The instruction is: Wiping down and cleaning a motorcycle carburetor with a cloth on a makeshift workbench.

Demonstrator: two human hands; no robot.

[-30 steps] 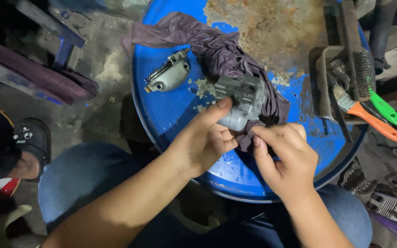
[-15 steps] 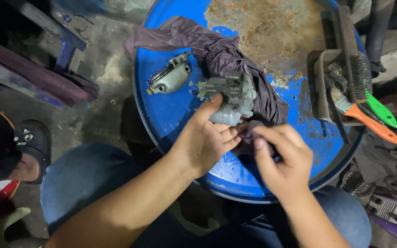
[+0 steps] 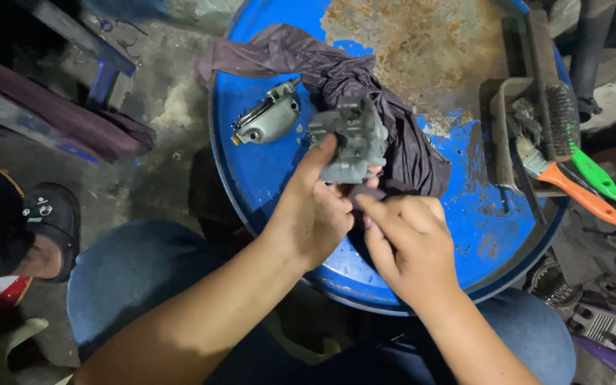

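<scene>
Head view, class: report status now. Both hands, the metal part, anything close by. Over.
Left hand has its grip on the grey metal part. Right hand pinches the dark rag under it. Second metal piece lies apart on the blue drum.

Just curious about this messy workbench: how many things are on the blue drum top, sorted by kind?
Grey metal parts: 2, one held, one lying loose
Dark cloth: 1
Brushes: 2, orange-handled, green-handled
Total: 5

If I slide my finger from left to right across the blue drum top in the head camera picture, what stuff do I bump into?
Small grey metal cover → grey metal part held by the left hand → dark rag → wire brush → orange-handled paintbrush → green handle, all on the blue drum top.
</scene>
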